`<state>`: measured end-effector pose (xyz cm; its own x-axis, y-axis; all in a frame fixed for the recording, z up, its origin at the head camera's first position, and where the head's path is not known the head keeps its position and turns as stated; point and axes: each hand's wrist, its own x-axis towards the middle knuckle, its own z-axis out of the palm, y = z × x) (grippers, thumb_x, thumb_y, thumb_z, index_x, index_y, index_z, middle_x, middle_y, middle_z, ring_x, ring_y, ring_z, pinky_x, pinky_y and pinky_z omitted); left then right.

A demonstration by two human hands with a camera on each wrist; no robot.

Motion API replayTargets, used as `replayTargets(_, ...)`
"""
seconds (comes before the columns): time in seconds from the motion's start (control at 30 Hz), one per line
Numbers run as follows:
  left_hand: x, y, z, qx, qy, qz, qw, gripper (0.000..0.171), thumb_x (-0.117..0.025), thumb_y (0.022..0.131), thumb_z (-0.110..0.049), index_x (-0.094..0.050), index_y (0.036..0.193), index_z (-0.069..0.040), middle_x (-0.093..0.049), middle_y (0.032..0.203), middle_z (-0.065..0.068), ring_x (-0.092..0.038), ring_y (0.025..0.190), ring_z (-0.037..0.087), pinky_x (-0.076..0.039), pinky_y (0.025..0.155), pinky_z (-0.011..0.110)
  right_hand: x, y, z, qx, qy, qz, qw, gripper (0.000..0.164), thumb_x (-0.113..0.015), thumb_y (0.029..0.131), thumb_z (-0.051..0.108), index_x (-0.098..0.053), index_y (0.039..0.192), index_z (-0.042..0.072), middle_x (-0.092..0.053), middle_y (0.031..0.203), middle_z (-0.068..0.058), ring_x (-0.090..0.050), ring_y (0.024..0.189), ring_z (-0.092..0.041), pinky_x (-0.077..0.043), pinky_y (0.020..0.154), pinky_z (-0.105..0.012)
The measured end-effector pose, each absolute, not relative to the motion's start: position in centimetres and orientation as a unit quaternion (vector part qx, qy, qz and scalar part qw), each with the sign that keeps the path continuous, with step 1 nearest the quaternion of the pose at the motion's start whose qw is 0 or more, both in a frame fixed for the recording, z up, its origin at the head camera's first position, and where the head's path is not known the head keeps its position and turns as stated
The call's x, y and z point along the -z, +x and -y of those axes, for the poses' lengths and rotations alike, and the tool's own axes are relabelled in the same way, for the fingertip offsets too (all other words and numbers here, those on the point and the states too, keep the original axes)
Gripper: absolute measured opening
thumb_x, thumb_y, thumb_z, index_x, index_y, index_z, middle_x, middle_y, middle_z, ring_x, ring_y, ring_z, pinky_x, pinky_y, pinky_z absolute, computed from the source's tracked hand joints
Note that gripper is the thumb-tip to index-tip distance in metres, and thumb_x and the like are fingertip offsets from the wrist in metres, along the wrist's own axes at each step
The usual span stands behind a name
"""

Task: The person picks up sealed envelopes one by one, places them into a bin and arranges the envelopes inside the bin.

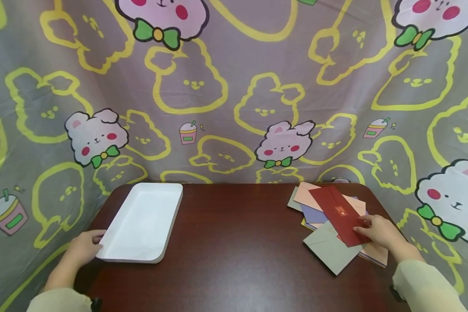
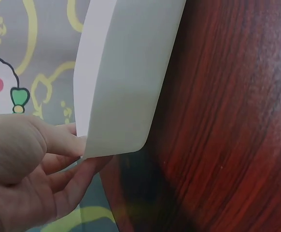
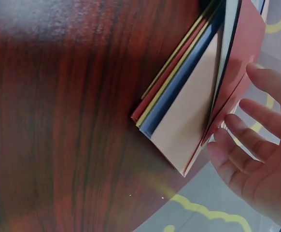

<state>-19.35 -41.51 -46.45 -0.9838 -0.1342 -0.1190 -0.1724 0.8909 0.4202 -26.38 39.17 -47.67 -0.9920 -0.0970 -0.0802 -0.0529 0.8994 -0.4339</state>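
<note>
1. Red env. [image 1: 338, 215] is seen atop env. pile [image 1: 333, 251], R side of desk [image 1: 234, 247].
2. Its near end is touched by R hand [image 1: 383, 235], fingers loosely spread; whether it's pinched can't be told.
3. Best gripped firmly there & lifted w/o dragging the pile.
4. White tray [image 1: 142, 221], desk's L side: near-L corner is pinched by L hand [image 1: 85, 247]; should be held steady.

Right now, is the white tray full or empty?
Empty. In the head view, the white tray shows a bare inside; the envelopes are outside it.
</note>
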Motion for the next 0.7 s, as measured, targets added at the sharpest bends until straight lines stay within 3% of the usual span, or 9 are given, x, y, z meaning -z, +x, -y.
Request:
replayTargets(0.23,46.3,-19.9,40.1,-0.233,-0.073,-0.968,0.064,0.042,-0.064,0.090,0.007,-0.054,0.127,0.023,-0.063,0.108,0.040,-0.063,0.099,0.053,-0.053,0.082,0.061,48.0,-26.0,-39.2,0.241,-0.031,-0.969,0.051,0.066,-0.081,0.088,0.022,-0.052,0.128,-0.023,-0.063,0.105,-0.032,-0.062,0.084,-0.033,-0.061,0.071,-0.048)
replayTargets(0.7,46.8,-20.0,38.5,-0.247,-0.056,-0.965,0.065,0.041,-0.067,0.090,0.005,-0.055,0.126,0.022,-0.064,0.107,0.038,-0.065,0.095,0.047,-0.056,0.079,0.058,48.2,-25.6,-39.1,0.235,-0.026,-0.971,0.039,0.066,-0.082,0.086,0.018,-0.052,0.128,-0.023,-0.056,0.103,-0.029,-0.056,0.092,-0.043,-0.060,0.069,-0.047)
